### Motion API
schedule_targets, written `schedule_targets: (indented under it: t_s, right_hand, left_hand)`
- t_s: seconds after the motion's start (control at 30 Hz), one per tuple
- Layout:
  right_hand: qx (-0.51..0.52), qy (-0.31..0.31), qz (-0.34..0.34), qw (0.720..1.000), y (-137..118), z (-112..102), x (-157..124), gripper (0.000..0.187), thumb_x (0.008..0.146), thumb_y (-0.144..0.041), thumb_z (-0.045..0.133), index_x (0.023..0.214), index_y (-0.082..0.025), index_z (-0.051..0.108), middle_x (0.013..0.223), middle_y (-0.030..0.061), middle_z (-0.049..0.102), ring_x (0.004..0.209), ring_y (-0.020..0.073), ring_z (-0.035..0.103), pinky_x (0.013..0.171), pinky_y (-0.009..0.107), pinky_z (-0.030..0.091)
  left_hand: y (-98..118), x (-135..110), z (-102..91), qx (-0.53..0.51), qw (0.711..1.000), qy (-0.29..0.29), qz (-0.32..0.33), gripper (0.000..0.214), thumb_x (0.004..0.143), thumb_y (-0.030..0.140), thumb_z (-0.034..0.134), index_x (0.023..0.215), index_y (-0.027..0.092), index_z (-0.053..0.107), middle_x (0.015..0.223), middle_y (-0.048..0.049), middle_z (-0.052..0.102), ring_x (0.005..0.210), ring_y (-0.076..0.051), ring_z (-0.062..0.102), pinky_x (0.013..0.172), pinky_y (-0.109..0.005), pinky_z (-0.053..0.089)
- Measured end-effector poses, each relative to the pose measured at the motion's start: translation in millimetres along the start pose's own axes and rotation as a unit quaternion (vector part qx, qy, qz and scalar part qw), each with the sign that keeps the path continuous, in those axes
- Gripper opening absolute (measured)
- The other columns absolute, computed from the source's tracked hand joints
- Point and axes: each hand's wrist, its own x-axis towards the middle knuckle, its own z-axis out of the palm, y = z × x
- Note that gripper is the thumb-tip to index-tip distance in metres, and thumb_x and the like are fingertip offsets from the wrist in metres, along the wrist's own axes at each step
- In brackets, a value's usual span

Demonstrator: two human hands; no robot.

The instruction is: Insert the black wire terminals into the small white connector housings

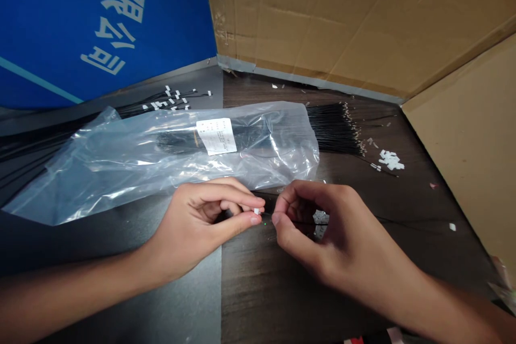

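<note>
My left hand (201,226) pinches a small white connector (257,211) between thumb and fingertips. Just to its right, my right hand (334,231) has thumb and forefinger closed on a thin black wire (302,222). That wire appears to run back under the palm and on to the right. A narrow gap separates the two hands. Behind them lies a clear plastic bag (262,169) with a white label (217,136). From the bag's right end sticks a bundle of black wires (334,129) with bare metallic tips. Small shiny pieces (320,217) show partly behind my right hand.
A pile of white connectors (390,160) sits on the dark table (258,290) at right, with one loose connector (452,227) nearer. Wires with white ends (169,99) lie behind the bag. Cardboard (322,16) and a blue panel (60,27) wall the back.
</note>
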Motion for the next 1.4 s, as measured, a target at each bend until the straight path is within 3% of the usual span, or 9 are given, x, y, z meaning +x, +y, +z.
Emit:
schedule_targets:
  t_s: [0.33, 0.57, 0.9, 1.4]
  right_hand:
    - [0.005, -0.006, -0.001, 1.0, 0.1, -1.1, -1.3, 0.01, 0.089, -0.016, 0.066, 0.081, -0.021, 0.069, 0.073, -0.0049, 0.067, 0.066, 0.0094, 0.06, 0.059, 0.018, 0.046]
    - [0.012, 0.009, 0.002, 1.0, 0.4, 0.1, 1.8, 0.011, 0.09, -0.015, 0.066, 0.081, -0.021, 0.068, 0.072, -0.006, 0.067, 0.065, 0.0084, 0.059, 0.059, 0.017, 0.046]
    - [0.001, 0.017, 0.009, 1.0, 1.8, 0.9, -0.1, 0.012, 0.089, -0.016, 0.066, 0.08, -0.021, 0.069, 0.07, -0.0057, 0.067, 0.063, 0.0086, 0.059, 0.057, 0.018, 0.045]
    - [-0.02, 0.009, 0.019, 1.0, 3.8, 1.2, 0.4, 0.011, 0.09, -0.019, 0.066, 0.081, -0.022, 0.07, 0.07, -0.0053, 0.065, 0.063, 0.0102, 0.057, 0.057, 0.021, 0.044]
  left_hand:
    - [1.8, 3.0, 0.0, -0.025, 0.998, -0.002, 0.065, 0.019, 0.082, -0.002, 0.078, 0.078, 0.016, 0.082, 0.083, -0.0044, 0.08, 0.078, -0.012, 0.077, 0.073, -0.017, 0.063]
    - [3.1, 4.1, 0.1, -0.048, 0.998, -0.006, 0.026, 0.019, 0.08, -0.002, 0.082, 0.084, 0.016, 0.087, 0.09, -0.0059, 0.083, 0.083, -0.012, 0.08, 0.078, -0.013, 0.066]
    - [-0.4, 1.4, -5.0, -0.055, 0.998, -0.021, -0.003, 0.025, 0.09, 0.0, 0.076, 0.097, 0.02, 0.09, 0.103, -0.0065, 0.084, 0.092, -0.012, 0.082, 0.086, -0.012, 0.066]
    - [3.7, 3.5, 1.3, -0.062, 0.998, 0.004, -0.008, 0.016, 0.081, -0.001, 0.082, 0.081, 0.014, 0.085, 0.09, -0.006, 0.084, 0.082, -0.012, 0.081, 0.078, -0.011, 0.066]
